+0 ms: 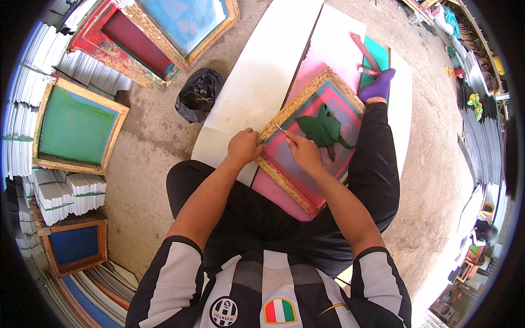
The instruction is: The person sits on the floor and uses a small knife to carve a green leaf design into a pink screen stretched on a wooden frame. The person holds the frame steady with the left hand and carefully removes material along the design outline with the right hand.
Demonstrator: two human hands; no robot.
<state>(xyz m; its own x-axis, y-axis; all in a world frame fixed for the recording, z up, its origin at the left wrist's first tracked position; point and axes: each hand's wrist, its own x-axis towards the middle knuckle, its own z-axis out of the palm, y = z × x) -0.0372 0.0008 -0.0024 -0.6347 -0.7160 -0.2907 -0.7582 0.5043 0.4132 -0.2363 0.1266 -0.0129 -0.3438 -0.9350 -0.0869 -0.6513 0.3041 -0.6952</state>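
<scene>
A wood-framed printing screen (290, 192) lies tilted across boards between my legs, its mesh tinted pink and blue. My left hand (244, 146) is closed on the frame's left edge, near its middle. My right hand (304, 153) pinches a thin, light-tipped tool (280, 128), whose tip reaches the inner side of the frame close to my left fingers. Most of that tool is hidden in my fingers. A crumpled dark green cloth (321, 127) rests on the mesh, just beyond my right hand. Under its lower end shows a dark, narrow object (331, 152) I cannot make out.
A white board (257, 65) and a pink board (333, 27) lie beneath. Beyond the screen are a red-brown handle (365, 52), a tube (368, 71) and my purple-socked foot (379, 86). Leftward stand a black bag (198, 95), a green screen (76, 126) and white stacks (85, 191).
</scene>
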